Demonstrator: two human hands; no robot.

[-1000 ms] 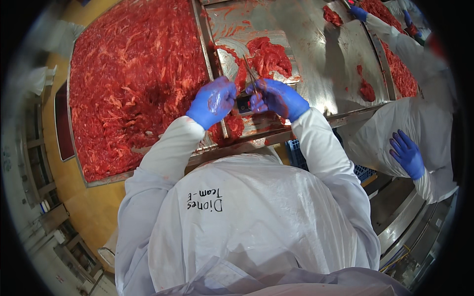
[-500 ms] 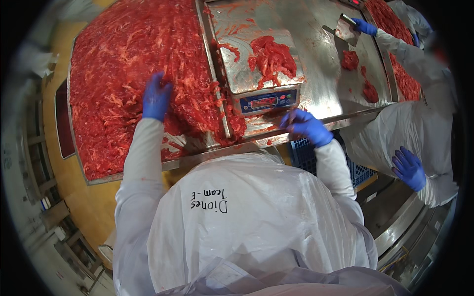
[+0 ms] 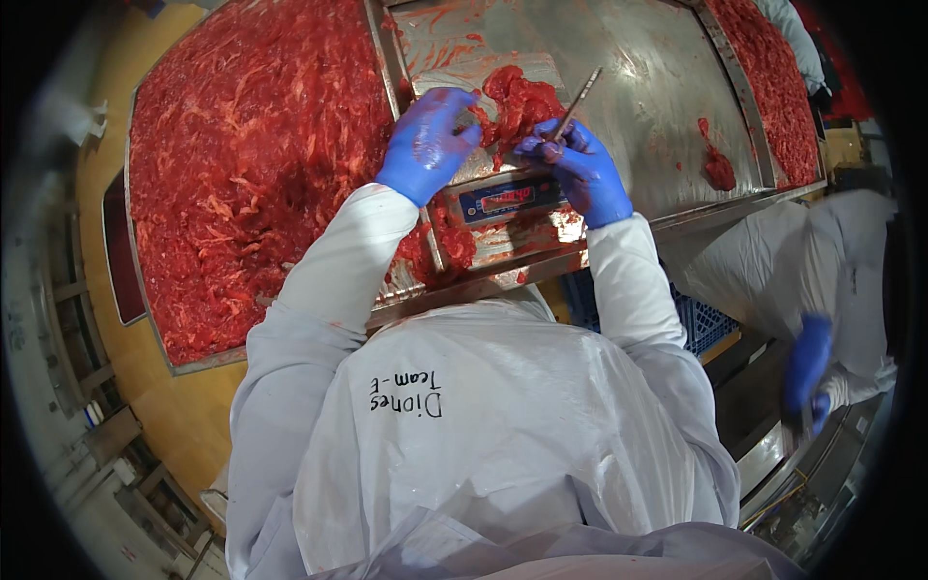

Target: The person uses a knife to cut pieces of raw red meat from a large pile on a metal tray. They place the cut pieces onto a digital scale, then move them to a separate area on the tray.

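My left hand (image 3: 428, 147), in a blue glove, is over the left side of the steel bench scale (image 3: 474, 172). Its fingers curl around the edge of a strip of raw red meat (image 3: 482, 122); the fingertips are partly hidden. More meat (image 3: 527, 101) lies heaped on the scale's platform. On the platform's right side, my blue-gloved right hand (image 3: 588, 176) is closed around a slim metal tool (image 3: 581, 101) that points up and away. Its kind is unclear. The scale's display panel (image 3: 507, 199) is lit red and faces me.
A large tray of shredded red meat (image 3: 251, 174) fills the left. Another meat-filled tray (image 3: 770, 92) lies far right. Between them, a steel tabletop (image 3: 643, 106) carries a meat scrap (image 3: 716, 169). A co-worker's gloved hand (image 3: 808, 362) is at right, above a steel ledge. Blue crates (image 3: 704, 324) sit below.
My left hand has moved from the meat tray rightward to the scale. My right hand has risen to the platform's right side. The co-worker's scraper hand has left the tabletop, and one scrap there is gone.
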